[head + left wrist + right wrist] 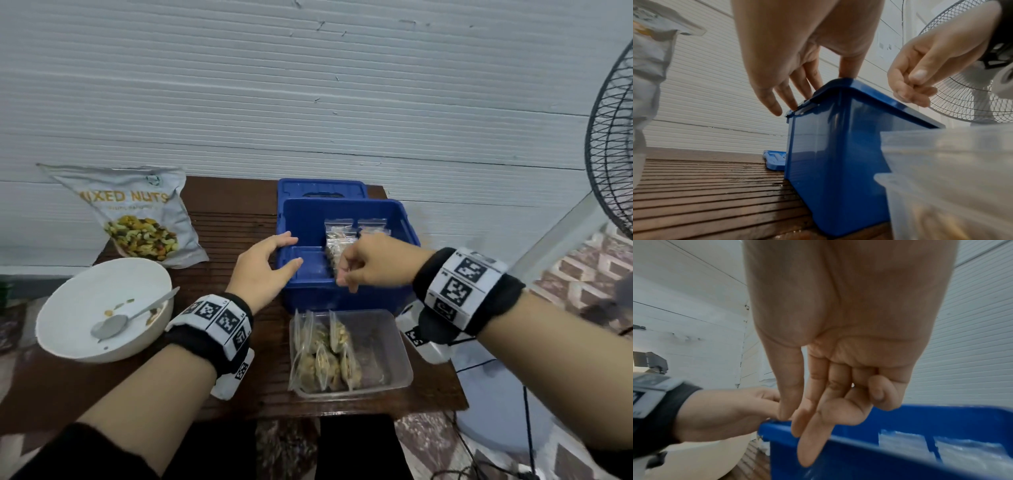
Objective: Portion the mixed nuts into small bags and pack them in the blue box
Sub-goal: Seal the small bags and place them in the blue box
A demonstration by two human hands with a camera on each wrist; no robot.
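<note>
The blue box [342, 202] stands open in the middle of the wooden table [233, 219]. Small clear bags of nuts [337, 240] stand inside it on the right; the left part shows bare floor. My left hand [274, 255] rests on the box's near left corner, fingers straight on the rim and thumb over the edge. My right hand [352, 270] hovers over the front rim beside the bags, fingers hanging loosely; nothing shows between the fingers [813, 443] in the right wrist view. A clear tub [390, 342] in front holds several filled bags [325, 353].
The box's lid [322, 188] lies behind it. A mixed nuts pouch [137, 216] leans at the back left. A white bowl [85, 298] with a spoon [113, 323] and a few nuts sits front left. A standing fan [613, 150] is off the table's right side.
</note>
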